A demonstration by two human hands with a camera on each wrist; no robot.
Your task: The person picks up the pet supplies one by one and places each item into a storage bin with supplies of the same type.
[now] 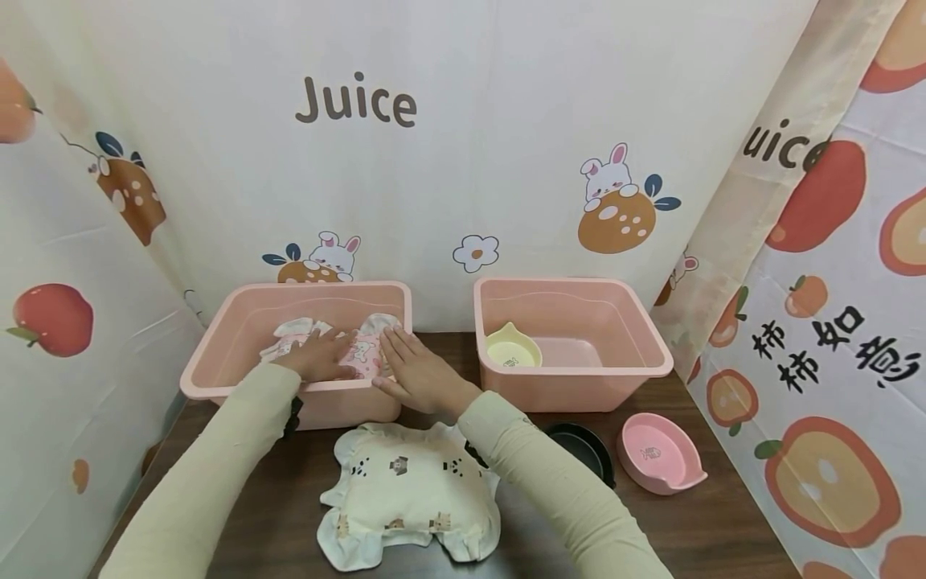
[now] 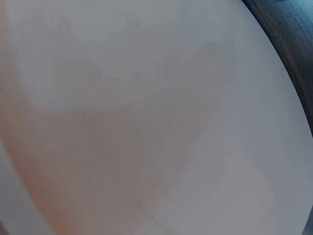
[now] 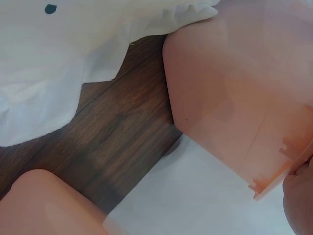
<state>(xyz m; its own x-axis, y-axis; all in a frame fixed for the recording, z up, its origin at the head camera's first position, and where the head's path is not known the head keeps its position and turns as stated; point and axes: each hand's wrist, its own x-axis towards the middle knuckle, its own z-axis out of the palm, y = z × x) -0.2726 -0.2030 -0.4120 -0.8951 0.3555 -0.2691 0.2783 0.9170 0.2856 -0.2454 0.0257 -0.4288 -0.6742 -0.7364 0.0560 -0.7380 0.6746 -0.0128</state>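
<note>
Resting my relaxed left hand point(image 1: 321, 356) on pink cushion point(image 1: 365, 351) in left bin point(image 1: 336, 408); laying straight-fingered right hand point(image 1: 427, 375) over right rim point(image 1: 408, 304).

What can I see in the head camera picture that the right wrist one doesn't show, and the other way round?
Only the head view shows the left hand, the pink printed cloth inside the left bin, the yellow dish, the black dish and the pink dish.

Only the right wrist view shows the small notched ribs beneath the left bin's rim.

Both show the left bin, the right bin, the cream cushion, the brown table and part of the right hand.
</note>
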